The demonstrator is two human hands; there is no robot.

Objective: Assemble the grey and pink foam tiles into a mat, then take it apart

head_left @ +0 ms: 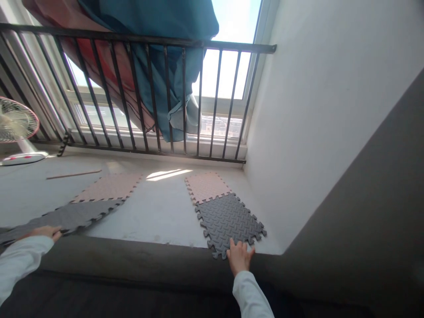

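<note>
Fingers spread, the right hand (239, 258) touches the dark tile (230, 218) at the lip of the ledge (149, 212); the left hand's (41, 232) grip on the grey mat (81, 213) I can't tell; best press evenly, keeping both flat

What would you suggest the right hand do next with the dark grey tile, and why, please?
I would probably ease the dark grey tile back toward the railing with the right hand: its near corner seems to jut past the front edge of the ledge, the hand is at that side, and bare ledge shows between the adjoining pink tile and the railing.
</note>
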